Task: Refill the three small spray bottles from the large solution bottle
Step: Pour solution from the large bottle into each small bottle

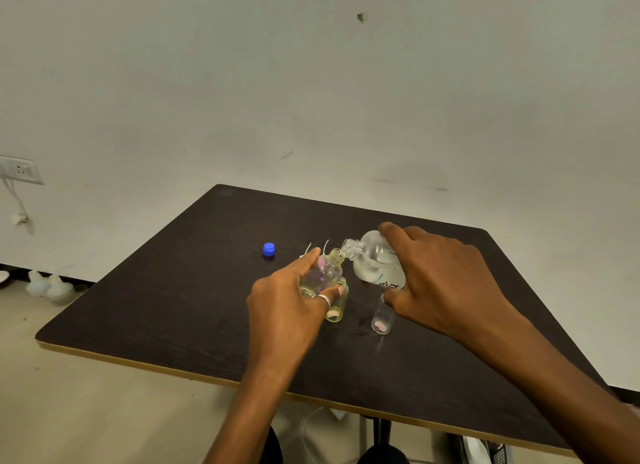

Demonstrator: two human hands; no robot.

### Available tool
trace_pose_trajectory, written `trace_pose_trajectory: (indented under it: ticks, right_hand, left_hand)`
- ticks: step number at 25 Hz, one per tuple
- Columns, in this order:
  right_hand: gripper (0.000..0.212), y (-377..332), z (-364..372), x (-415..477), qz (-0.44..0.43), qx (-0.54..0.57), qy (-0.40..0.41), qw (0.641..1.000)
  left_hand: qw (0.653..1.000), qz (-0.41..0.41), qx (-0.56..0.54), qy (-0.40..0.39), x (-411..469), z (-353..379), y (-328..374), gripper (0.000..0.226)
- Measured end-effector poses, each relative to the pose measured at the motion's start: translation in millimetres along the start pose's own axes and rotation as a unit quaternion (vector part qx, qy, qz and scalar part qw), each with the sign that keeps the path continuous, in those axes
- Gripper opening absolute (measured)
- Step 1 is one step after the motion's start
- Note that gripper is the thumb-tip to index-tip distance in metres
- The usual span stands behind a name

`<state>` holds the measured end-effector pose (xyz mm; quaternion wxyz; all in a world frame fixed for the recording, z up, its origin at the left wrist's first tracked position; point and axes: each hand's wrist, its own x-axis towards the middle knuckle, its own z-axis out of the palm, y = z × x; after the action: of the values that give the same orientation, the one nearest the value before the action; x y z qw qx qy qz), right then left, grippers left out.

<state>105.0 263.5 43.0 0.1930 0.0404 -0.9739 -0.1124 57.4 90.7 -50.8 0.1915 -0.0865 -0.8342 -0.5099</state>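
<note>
Two forearms are stretching over the near edge of the tabletop point(173, 307). Right hand point(440, 280) is closing its grip round the large bottle point(375, 261), tipping it so its open neck is meeting the mouth of a small bottle point(323, 273). Left hand point(291, 300) is holding that small bottle just left of the large bottle, fingers curled round its body.

A yellowish bottle point(336, 307) is standing just nearer than the large bottle, on its left. A clear bottle point(382, 319) is standing just nearer too, below the right thumb. A blue cap point(268, 249) is lying well to the large bottle's left.

Pouring into one small bottle seems to be under way, though I cannot tell whether liquid is flowing. Next comes righting the large bottle before the small one overflows, then swapping in another.
</note>
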Motion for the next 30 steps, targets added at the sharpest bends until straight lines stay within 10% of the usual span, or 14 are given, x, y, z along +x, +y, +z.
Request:
trace_pose_trajectory:
  ticks: [30]
  right_hand:
    - [0.073, -0.5, -2.8, 2.8, -0.005, -0.003, 0.002, 1.000]
  left_hand:
    - [1.000, -0.005, -0.001, -0.008, 1.1, 1.2, 0.8, 0.069]
